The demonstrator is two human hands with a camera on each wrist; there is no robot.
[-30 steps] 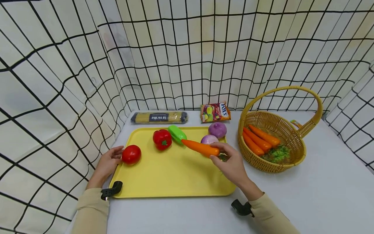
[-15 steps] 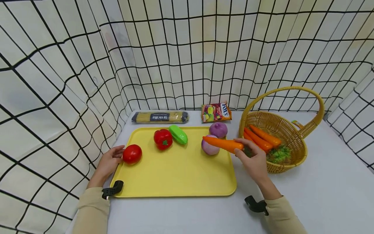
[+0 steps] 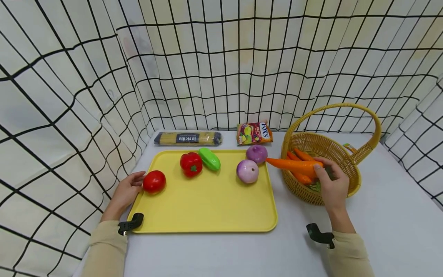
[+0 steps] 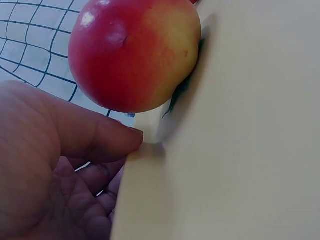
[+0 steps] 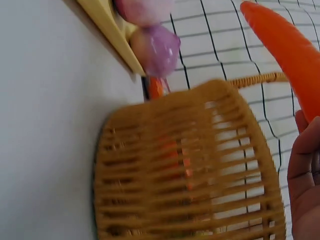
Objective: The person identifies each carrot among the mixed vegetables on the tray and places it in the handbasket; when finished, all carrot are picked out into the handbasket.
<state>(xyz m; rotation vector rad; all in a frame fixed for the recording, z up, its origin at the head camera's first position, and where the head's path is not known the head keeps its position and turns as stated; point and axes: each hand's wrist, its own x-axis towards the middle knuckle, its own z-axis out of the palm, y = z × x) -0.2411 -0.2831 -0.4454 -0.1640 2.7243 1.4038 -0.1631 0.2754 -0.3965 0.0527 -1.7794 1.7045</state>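
Observation:
My right hand (image 3: 334, 185) pinches an orange carrot (image 3: 294, 165) by its thick end, over the wicker basket (image 3: 353, 185). The carrot's thin tip points left toward the tray. In the right wrist view the held carrot (image 5: 287, 47) is above the basket's rim (image 5: 170, 100). More carrots (image 3: 303, 154) lie in the basket, partly hidden by the held one. My left hand (image 3: 125, 193) grips the left rim of the yellow tray (image 3: 207, 207), thumb on top, beside a red tomato (image 3: 154, 182). The left wrist view has the thumb on the rim close under the tomato (image 4: 135, 55).
On the tray are a red bell pepper (image 3: 191, 164), a green cucumber-like vegetable (image 3: 209, 159) and two purple onions (image 3: 247, 171). Behind it lie a pasta packet (image 3: 188, 138) and a candy bag (image 3: 254, 133). Black netting over white sheeting surrounds the table; the basket's handle (image 3: 340, 105) arches high.
My right hand has carried the carrot rightward from over the tray to over the basket, uncovering the nearer onion. The left hand stays at the tray's rim.

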